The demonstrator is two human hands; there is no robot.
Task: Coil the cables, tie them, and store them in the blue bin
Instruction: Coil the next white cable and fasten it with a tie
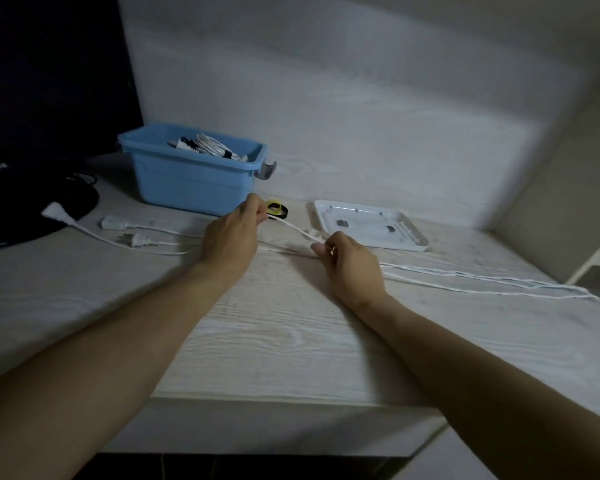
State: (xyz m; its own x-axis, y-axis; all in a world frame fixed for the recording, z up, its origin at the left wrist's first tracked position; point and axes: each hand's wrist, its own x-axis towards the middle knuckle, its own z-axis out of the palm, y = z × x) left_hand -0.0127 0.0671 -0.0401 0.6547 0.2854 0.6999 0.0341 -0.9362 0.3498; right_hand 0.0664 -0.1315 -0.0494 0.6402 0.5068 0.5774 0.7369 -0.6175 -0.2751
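Observation:
A thin white cable [293, 230] is stretched between my two hands over the pale wooden table [274, 334]. My left hand [231, 233] pinches one end of it, just in front of the blue bin [187, 181]. My right hand [350, 261] grips it further right, and from there its strands [482, 277] trail toward the table's right edge. The bin holds several coiled white cables [210, 145]. A yellow and black strap [277, 207] lies behind my left fingers.
More white cables with plugs [136, 239] lie left of my left hand. The white bin lid [368, 225] rests upside down at the back right. A dark monitor and its round base [32, 209] fill the left. A wall rises close behind.

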